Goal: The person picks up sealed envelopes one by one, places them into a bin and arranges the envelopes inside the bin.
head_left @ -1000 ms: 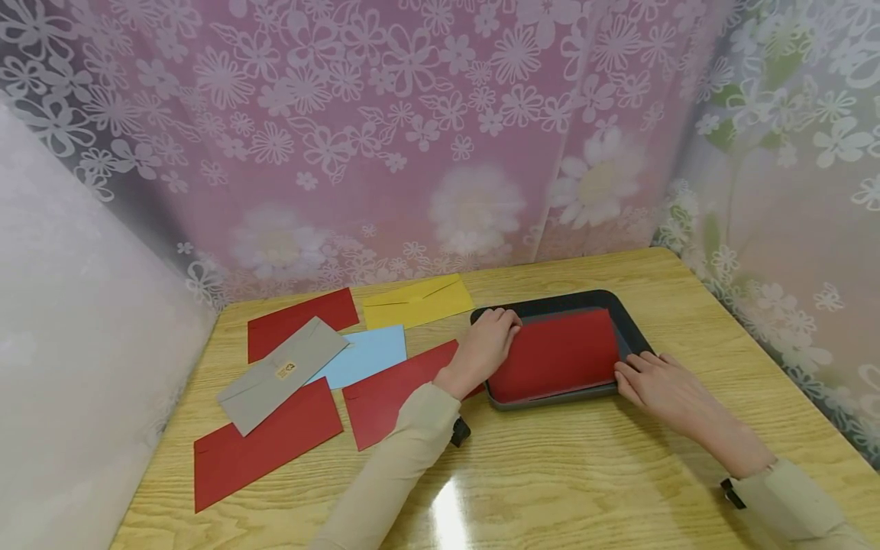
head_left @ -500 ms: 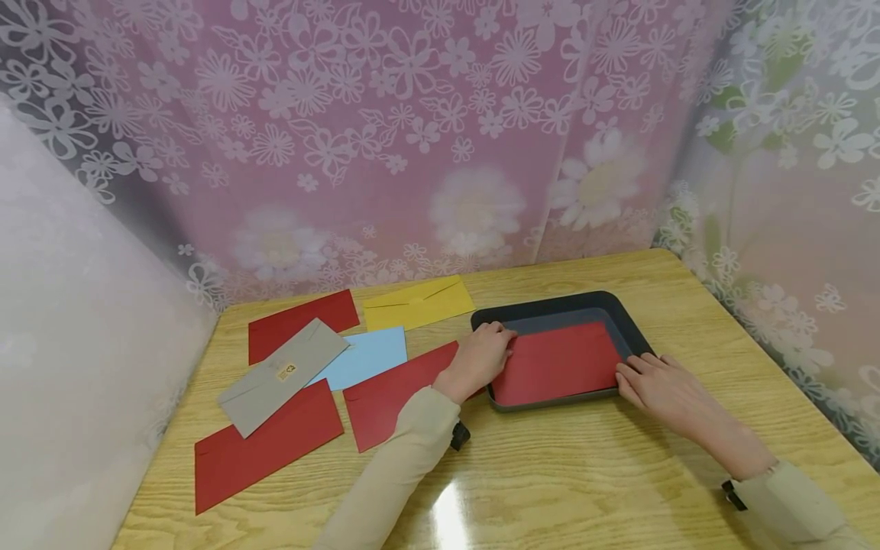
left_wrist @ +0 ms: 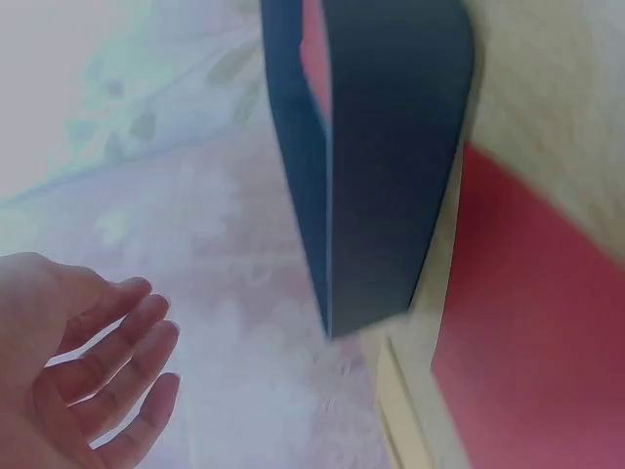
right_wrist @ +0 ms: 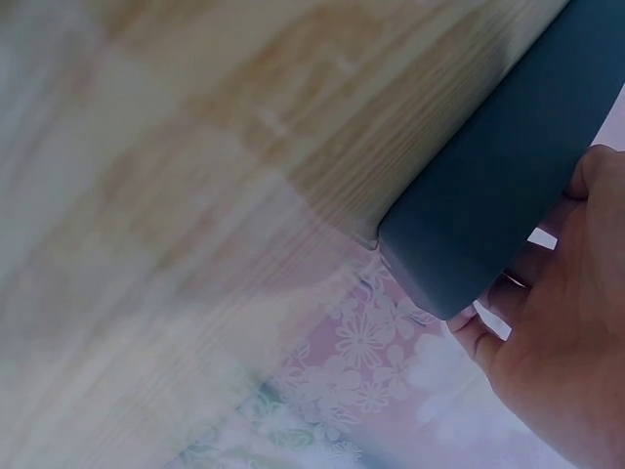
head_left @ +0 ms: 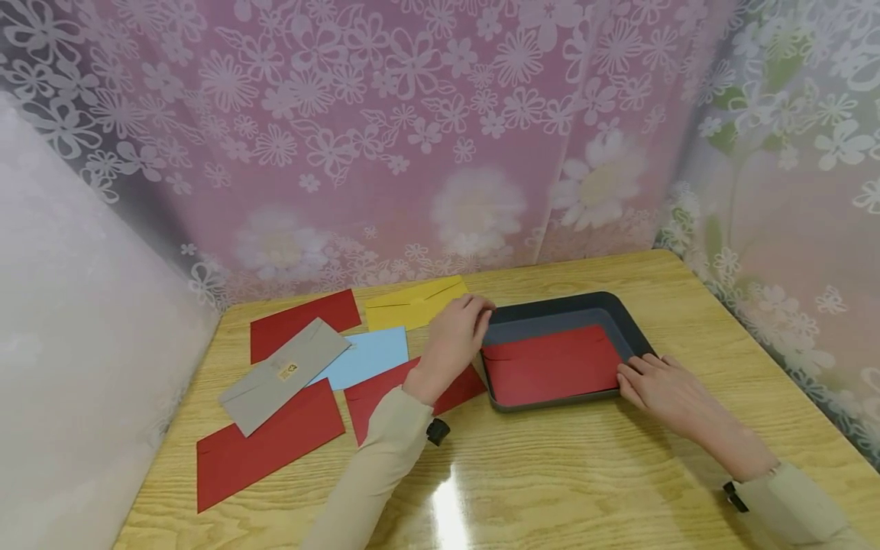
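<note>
At near right, a person's right hand point(head_left: 667, 391) is gripping a dark grey rectangular tray point(head_left: 550, 307) at its right end. Inside, toward the near side, a flat red paper envelope point(head_left: 557, 368) is lying. The left hand point(head_left: 450, 340), released and holding nothing, is hovering by the far left corner; a yellow paper envelope point(head_left: 392, 310) is lying beyond.
</note>
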`<state>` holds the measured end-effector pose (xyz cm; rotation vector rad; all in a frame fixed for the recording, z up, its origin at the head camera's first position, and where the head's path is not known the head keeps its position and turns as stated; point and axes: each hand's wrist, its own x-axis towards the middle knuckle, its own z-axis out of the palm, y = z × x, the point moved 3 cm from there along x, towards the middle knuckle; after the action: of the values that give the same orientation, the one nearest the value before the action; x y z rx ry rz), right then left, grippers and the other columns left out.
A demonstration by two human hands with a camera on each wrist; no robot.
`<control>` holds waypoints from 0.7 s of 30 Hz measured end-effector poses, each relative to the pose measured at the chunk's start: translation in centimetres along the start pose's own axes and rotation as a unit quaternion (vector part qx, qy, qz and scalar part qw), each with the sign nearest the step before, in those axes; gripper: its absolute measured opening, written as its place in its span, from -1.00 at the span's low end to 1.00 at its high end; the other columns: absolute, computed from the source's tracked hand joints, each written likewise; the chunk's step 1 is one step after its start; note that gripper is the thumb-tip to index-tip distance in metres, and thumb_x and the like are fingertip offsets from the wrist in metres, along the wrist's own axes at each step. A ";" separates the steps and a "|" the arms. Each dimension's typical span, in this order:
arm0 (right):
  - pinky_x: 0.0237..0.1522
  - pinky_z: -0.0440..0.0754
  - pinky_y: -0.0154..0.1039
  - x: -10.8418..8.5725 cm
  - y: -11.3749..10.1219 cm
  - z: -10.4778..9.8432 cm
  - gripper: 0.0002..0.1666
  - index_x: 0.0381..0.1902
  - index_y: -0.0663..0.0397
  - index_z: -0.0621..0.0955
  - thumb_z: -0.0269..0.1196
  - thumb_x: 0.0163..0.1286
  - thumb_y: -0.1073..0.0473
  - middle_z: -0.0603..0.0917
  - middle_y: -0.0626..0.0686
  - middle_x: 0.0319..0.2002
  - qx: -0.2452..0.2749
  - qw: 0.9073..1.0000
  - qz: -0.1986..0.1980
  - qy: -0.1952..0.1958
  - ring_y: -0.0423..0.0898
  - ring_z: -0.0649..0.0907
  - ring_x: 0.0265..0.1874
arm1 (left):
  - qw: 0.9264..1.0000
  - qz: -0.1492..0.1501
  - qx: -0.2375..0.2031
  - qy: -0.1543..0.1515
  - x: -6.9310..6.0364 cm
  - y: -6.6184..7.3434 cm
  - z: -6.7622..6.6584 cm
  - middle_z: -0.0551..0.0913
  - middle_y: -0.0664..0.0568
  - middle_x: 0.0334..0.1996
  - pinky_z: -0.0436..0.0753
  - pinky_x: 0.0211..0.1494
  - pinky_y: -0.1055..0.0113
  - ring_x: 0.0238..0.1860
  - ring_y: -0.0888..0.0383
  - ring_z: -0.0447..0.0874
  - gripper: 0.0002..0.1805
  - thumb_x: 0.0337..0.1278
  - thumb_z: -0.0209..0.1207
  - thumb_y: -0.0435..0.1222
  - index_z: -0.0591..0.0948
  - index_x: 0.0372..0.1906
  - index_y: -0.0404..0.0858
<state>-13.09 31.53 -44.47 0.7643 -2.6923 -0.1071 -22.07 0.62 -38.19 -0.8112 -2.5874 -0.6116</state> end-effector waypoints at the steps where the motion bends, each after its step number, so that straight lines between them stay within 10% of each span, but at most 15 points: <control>1: -0.19 0.63 0.09 0.0 0.0 0.0 -0.75 -0.14 0.22 0.73 0.31 0.29 0.18 0.69 0.13 -0.26 0.000 1.000 -0.002 0.003 0.14 0.67 -0.27 | 1.000 -0.006 0.003 0.015 -0.1 -0.4 -0.5 0.72 0.08 -0.08 0.68 -0.21 0.35 -0.14 0.17 0.70 -0.79 0.50 0.13 -0.19 0.70 0.02 -0.11; 8: -0.21 0.62 0.07 0.0 0.1 0.2 -0.77 -0.15 0.20 0.72 0.31 0.29 0.19 0.67 0.11 -0.27 -0.001 1.000 -0.004 0.004 0.12 0.66 -0.28 | 0.997 -0.054 0.009 0.059 -2.1 -4.0 -3.4 0.72 0.06 -0.17 0.68 -0.30 0.31 -0.21 0.14 0.72 -0.83 0.46 0.19 -0.19 0.70 -0.03 -0.13; 21: -0.14 0.63 0.11 0.2 0.1 0.1 -0.71 -0.08 0.25 0.73 0.31 0.31 0.18 0.70 0.15 -0.20 0.006 1.000 0.008 -0.023 0.16 0.68 -0.20 | 0.993 -0.108 0.021 0.034 -7.0 -9.4 -5.3 0.70 -0.05 -0.18 0.69 -0.25 0.21 -0.20 0.05 0.67 -0.85 0.36 0.28 -0.28 0.71 -0.06 -0.22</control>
<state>-13.29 31.53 -44.49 0.7513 -2.7438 -0.1050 -21.24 -12.15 -39.62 -0.4916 -2.6364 -0.6324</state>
